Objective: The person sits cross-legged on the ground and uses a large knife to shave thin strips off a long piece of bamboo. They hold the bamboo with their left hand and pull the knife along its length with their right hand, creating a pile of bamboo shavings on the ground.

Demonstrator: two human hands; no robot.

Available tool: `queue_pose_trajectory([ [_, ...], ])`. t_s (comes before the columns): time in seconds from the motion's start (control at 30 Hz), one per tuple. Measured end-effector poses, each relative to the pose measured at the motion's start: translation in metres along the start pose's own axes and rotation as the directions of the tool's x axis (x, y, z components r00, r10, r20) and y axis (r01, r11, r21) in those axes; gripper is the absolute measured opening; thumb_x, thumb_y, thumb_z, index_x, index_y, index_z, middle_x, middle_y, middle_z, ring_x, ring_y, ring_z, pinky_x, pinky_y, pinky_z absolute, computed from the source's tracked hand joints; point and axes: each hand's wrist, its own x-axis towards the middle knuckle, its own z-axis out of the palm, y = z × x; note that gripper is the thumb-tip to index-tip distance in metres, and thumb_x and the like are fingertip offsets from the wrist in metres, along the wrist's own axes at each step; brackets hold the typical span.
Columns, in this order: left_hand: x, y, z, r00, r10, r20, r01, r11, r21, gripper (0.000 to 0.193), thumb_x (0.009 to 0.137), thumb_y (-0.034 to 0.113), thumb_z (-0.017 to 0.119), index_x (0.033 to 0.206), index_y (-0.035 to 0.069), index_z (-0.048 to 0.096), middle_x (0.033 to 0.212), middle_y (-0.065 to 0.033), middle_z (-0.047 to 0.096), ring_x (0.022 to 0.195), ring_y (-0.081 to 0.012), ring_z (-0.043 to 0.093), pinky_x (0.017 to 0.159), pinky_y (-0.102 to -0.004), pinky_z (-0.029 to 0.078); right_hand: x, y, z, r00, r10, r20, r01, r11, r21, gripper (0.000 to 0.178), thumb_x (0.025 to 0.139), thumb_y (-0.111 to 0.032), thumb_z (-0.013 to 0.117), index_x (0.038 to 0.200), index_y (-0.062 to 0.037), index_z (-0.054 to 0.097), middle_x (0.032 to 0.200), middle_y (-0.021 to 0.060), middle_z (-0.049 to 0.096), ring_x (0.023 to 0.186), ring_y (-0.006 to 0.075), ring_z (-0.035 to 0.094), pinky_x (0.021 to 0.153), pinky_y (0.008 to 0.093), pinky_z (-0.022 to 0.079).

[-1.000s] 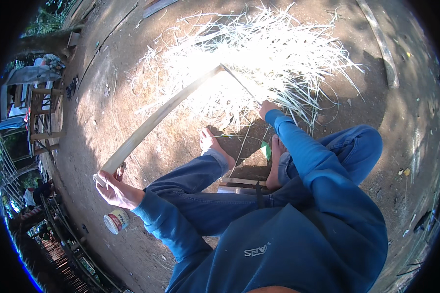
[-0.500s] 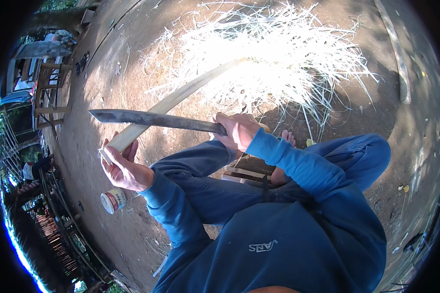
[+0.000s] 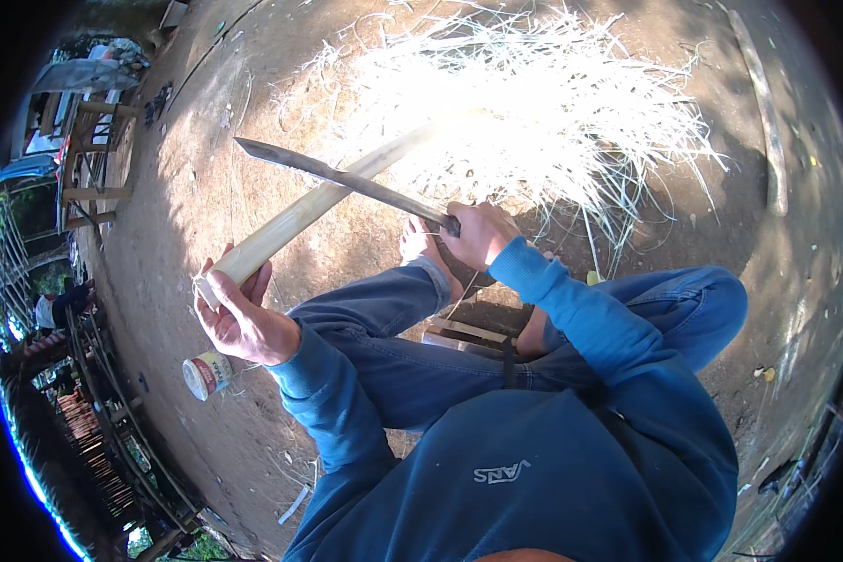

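My left hand (image 3: 250, 320) is closed around the near end of a long pale split bamboo strip (image 3: 295, 222), thumb on top. The strip slants up and away to the right, its far end lost in glare over a heap of shavings (image 3: 571, 122). In my right hand (image 3: 482, 234) is the handle of a machete (image 3: 370, 187). Its dark blade points up and to the left and crosses over the bamboo strip about midway along the part that shows. Whether the edge touches the strip I cannot tell.
A round tin or tub (image 3: 208, 375) lies tilted on the dirt just below my left hand. My bare foot (image 3: 421, 245) is under the machete handle, near a small wooden piece (image 3: 478, 330) between my legs. A long pole (image 3: 763, 112) lies at far right; wooden structures (image 3: 94, 192) stand at left.
The machete has moved away from my left hand, up along the bamboo strip, its tip swinging up and right. My right hand has shifted slightly right. The left hand stays nearly still.
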Motion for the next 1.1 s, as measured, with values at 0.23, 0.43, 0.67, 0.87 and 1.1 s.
queue_pose_trajectory([
  [0.23,-0.001,0.0,0.002,1.0,0.015,-0.015,-0.015,1.0,0.0,0.033,0.094,0.019,0.058,0.111,-0.009,0.054,0.098,-0.0318,0.063,0.089,-0.0347,0.068,0.057,-0.0297,0.064,0.0,-0.002,-0.001,1.0,0.014,0.023,-0.012,0.996,-0.086,0.024,0.085,-0.026,0.058,0.096,-0.0059,0.064,0.071,0.0159,0.066,0.07,0.0325,0.067,0.068,0.0456,0.052],
  [0.43,-0.002,-0.005,0.0,0.999,0.011,-0.037,-0.011,1.0,0.016,0.032,0.094,0.018,0.059,0.111,-0.008,0.054,0.097,-0.031,0.064,0.088,-0.0351,0.068,0.057,-0.0294,0.063,-0.003,0.001,-0.01,0.995,0.071,0.075,-0.067,0.997,-0.049,0.025,0.086,-0.027,0.057,0.095,-0.0053,0.064,0.071,0.0166,0.066,0.068,0.0329,0.066,0.068,0.0437,0.052],
  [0.67,0.001,-0.003,0.004,0.999,0.039,-0.033,-0.038,0.999,0.038,0.031,0.094,0.018,0.058,0.11,-0.008,0.053,0.098,-0.0316,0.063,0.087,-0.0357,0.068,0.057,-0.0286,0.063,0.016,0.043,-0.001,0.986,0.158,-0.05,-0.161,0.985,-0.065,0.021,0.083,-0.026,0.059,0.088,-0.0057,0.065,0.07,0.0194,0.064,0.069,0.0358,0.065,0.068,0.046,0.05],
  [0.87,-0.002,-0.001,0.008,0.998,0.03,-0.051,-0.027,0.998,0.058,0.033,0.094,0.02,0.059,0.111,-0.008,0.053,0.098,-0.0318,0.063,0.085,-0.0343,0.069,0.056,-0.0264,0.063,0.019,0.057,0.013,0.98,0.195,-0.039,-0.198,0.976,-0.087,0.023,0.084,-0.025,0.06,0.093,-0.005,0.065,0.073,0.0184,0.066,0.072,0.0355,0.066,0.068,0.0463,0.05],
  [1.1,-0.001,-0.006,0.003,0.998,0.028,-0.05,-0.023,0.996,0.089,0.036,0.092,0.02,0.062,0.112,-0.008,0.052,0.101,-0.0293,0.064,0.088,-0.0344,0.068,0.059,-0.029,0.063,0.031,0.077,0.011,0.961,0.27,-0.058,-0.275,0.956,-0.106,0.022,0.083,-0.024,0.061,0.095,-0.0056,0.066,0.078,0.0179,0.067,0.073,0.0355,0.065,0.068,0.0454,0.05],
])
